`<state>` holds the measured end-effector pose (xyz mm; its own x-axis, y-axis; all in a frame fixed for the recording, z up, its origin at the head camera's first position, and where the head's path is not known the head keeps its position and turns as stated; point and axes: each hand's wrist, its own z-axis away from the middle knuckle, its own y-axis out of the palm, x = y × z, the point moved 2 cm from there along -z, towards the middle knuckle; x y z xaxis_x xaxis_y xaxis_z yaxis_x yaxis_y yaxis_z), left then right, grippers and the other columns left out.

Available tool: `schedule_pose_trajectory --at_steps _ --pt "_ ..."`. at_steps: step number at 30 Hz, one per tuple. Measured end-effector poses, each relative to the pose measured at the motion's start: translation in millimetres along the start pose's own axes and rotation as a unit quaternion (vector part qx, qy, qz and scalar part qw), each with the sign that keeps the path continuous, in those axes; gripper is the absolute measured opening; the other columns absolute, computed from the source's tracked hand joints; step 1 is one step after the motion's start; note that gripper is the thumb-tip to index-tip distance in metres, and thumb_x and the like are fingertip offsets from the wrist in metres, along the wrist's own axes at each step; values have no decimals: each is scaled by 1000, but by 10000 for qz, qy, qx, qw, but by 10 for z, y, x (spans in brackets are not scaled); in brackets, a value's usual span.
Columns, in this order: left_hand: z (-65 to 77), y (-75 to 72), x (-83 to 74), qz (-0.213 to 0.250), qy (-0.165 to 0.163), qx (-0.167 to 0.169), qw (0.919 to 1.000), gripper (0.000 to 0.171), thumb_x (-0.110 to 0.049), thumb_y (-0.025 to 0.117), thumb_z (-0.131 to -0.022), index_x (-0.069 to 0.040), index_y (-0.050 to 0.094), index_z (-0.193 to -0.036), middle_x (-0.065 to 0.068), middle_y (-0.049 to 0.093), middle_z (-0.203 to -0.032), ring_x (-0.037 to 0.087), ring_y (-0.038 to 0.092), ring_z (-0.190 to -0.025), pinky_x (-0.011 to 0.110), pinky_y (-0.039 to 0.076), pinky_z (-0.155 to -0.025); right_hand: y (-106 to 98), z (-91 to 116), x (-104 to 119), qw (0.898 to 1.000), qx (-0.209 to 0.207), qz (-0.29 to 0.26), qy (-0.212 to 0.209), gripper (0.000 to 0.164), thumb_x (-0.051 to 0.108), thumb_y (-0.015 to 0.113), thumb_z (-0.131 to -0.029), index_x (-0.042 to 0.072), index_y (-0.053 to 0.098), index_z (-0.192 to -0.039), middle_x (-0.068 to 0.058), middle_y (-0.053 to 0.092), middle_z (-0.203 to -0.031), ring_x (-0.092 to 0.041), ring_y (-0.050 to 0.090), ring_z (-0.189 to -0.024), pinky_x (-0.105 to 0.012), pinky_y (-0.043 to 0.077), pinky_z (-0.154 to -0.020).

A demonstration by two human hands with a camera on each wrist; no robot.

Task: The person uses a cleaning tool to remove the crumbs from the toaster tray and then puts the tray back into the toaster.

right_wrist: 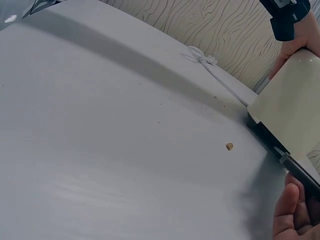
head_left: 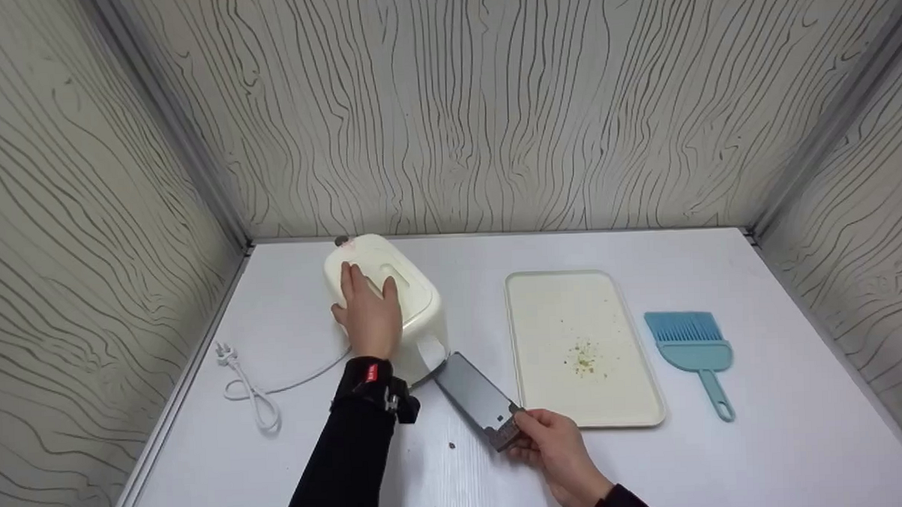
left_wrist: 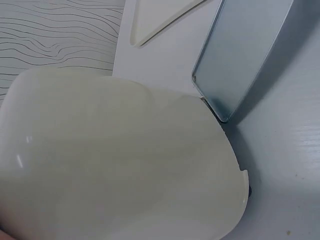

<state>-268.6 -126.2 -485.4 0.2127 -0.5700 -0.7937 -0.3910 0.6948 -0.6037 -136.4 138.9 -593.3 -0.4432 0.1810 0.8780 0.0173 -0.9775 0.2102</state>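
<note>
A cream toaster [head_left: 423, 314] with a lid on top stands at the left of the table. My left hand [head_left: 373, 320] rests on its top with fingers extended. In the left wrist view the toaster's smooth side [left_wrist: 115, 155] fills much of the picture. My right hand [head_left: 559, 452] pinches the near end of a flat grey metal crumb tray [head_left: 471, 392]. The crumb tray's far end is at the toaster's lower edge, and it is tilted. In the right wrist view, curled fingers [right_wrist: 290, 205] hold the crumb tray from below.
A cream serving tray [head_left: 550, 302] with crumbs [head_left: 584, 358] lies to the right. Beyond it is a blue brush with a dustpan [head_left: 694, 354]. A white power cord with a plug [head_left: 257, 395] lies at the left. One larger crumb [right_wrist: 229, 146] sits on the table.
</note>
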Motion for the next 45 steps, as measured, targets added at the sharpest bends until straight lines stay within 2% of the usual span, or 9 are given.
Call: schedule_pose_trajectory --at_steps 11,17,23,30,34,37,45 --pt "-4 9 -11 -120 84 -79 9999 71 -37 54 -105 -1 26 -160 7 14 -171 57 33 -130 58 31 -111 34 -10 -35 9995 304 17 122 28 8 48 -107 -16 49 -123 -13 69 -97 -16 66 -80 -30 59 -75" --pt "-15 -6 7 -200 56 -96 9997 72 -38 53 -105 0 26 -160 8 14 -171 58 34 -130 57 31 -111 46 -44 -47 9992 384 12 97 30 7 47 -107 -17 47 -125 -15 68 -98 -17 66 -79 -31 59 -75" --pt "-12 -18 2 -181 38 45 9998 72 -38 52 -105 0 24 -160 8 11 -171 61 29 -134 61 27 -115 23 -62 -56 9991 418 22 99 29 7 46 -108 -17 48 -123 -14 68 -96 -17 65 -78 -30 59 -74" --pt "-14 -4 6 -192 -8 52 9998 73 -40 51 -105 -2 24 -161 6 11 -172 62 30 -133 62 34 -111 15 -59 -40 9986 473 145 188 26 8 47 -108 -15 50 -121 -12 69 -94 -16 68 -77 -30 60 -73" --pt "-17 -6 7 -262 35 59 9996 72 -39 51 -106 -1 23 -160 9 10 -172 63 28 -135 63 25 -116 25 -50 -44 9984 500 158 192 29 8 46 -108 -16 48 -125 -14 69 -96 -16 68 -78 -30 59 -73" --pt "-17 -11 10 -273 61 48 9996 72 -38 51 -106 0 23 -160 9 11 -172 62 30 -134 63 24 -117 35 -51 -58 9983 526 166 197 29 7 46 -108 -16 47 -125 -14 69 -97 -17 67 -77 -30 59 -73" --pt "-20 -5 11 -227 78 -27 9997 72 -39 52 -105 0 25 -160 8 13 -171 57 37 -126 58 35 -109 72 -71 -89 9976 626 207 217 26 8 46 -108 -15 49 -122 -14 67 -98 -17 66 -78 -31 59 -72"
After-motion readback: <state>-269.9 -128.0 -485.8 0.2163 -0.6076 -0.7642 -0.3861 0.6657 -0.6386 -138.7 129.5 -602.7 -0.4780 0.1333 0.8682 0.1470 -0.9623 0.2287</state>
